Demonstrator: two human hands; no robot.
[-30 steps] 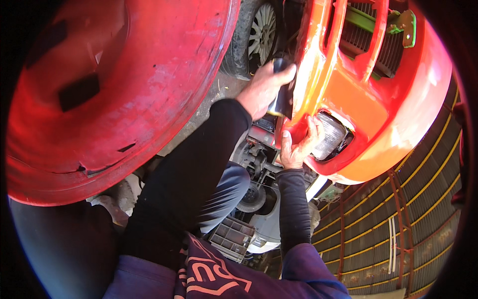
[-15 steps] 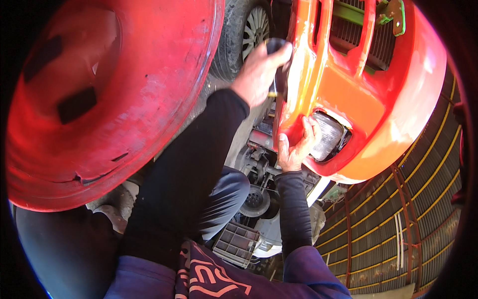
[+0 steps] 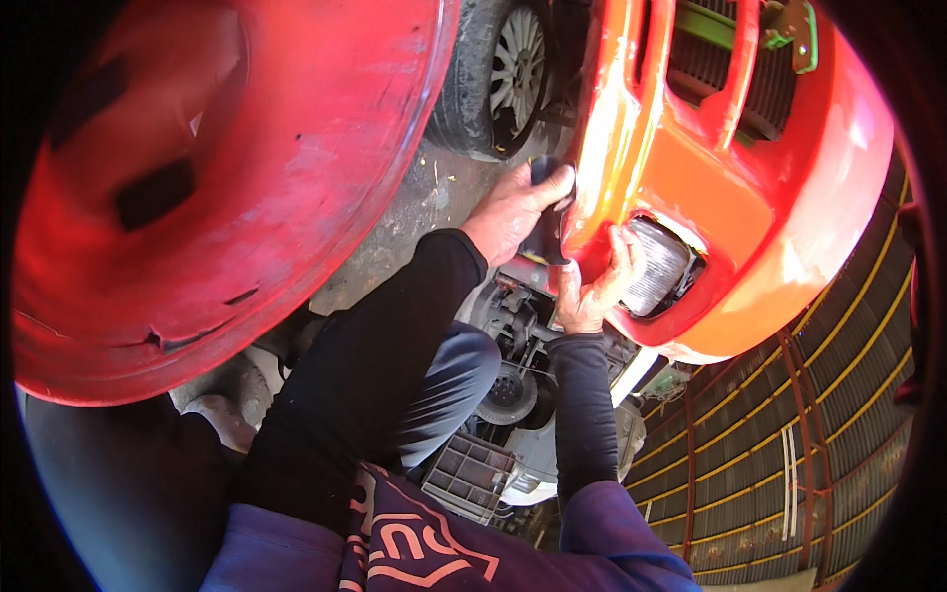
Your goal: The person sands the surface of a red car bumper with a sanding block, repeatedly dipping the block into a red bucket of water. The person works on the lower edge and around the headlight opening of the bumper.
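Observation:
My left hand (image 3: 505,212) is closed round a flat black pad (image 3: 546,222), which lies against the left edge of a glossy orange-red car bumper (image 3: 695,187). The pad's working face is hidden. Just below it, my right hand (image 3: 599,286) grips the bumper's lower corner, its thumb by the outer edge and its fingers at the rim of the lamp opening. Inside that opening sits a lamp (image 3: 655,266) that looks covered in clear wrapping.
A large scuffed red panel (image 3: 296,197) with a cracked lower edge fills the left. Beyond it stands a car wheel (image 3: 493,79). Below my hands are vehicle parts and a grey grid-like tray (image 3: 469,479). A corrugated wall (image 3: 769,454) with yellow bars curves along the right.
My left hand has slid down the bumper's edge with the black pad, closer to my right hand. My right hand stays at the lower corner. The view has shifted slightly.

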